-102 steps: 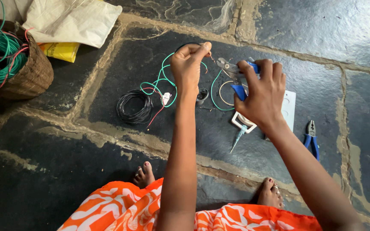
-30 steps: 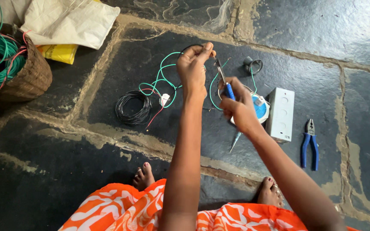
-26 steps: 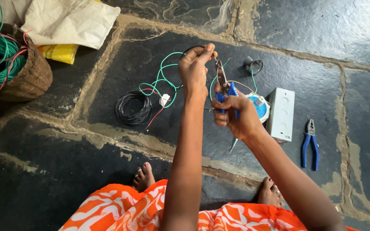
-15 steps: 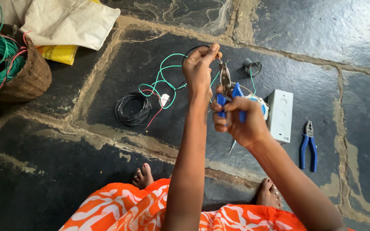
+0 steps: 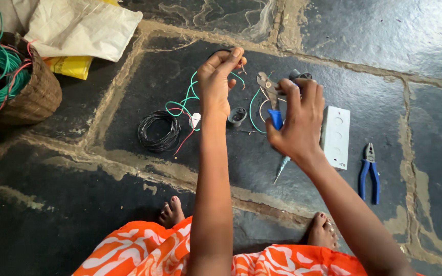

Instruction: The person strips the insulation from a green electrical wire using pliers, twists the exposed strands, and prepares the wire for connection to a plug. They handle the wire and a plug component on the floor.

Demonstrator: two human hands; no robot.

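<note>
- The left hand is pinching the bared end of a thin green insulated wire between thumb and fingertips, lifting it off the floor so the tip is standing free toward the tool.
- The right hand is gripping a pair of blue-handled metal cutting pliers, fingers wrapped round the handles; the jaws are pointing up and left, just beside the wire's tip, seemingly slightly parted.
- The rest of the green wire is trailing down to the dark stone slab floor, near a coil of black wire and a small grey round fitting.
- A white rectangular switch plate is lying just right of the right hand, and a second pair of blue-handled pliers further right, both within easy reach.
- A woven basket of green and red wire is sitting at the far left, well apart.
- Bare floor is lying open on the near left; the person's feet are bounding the near edge.
</note>
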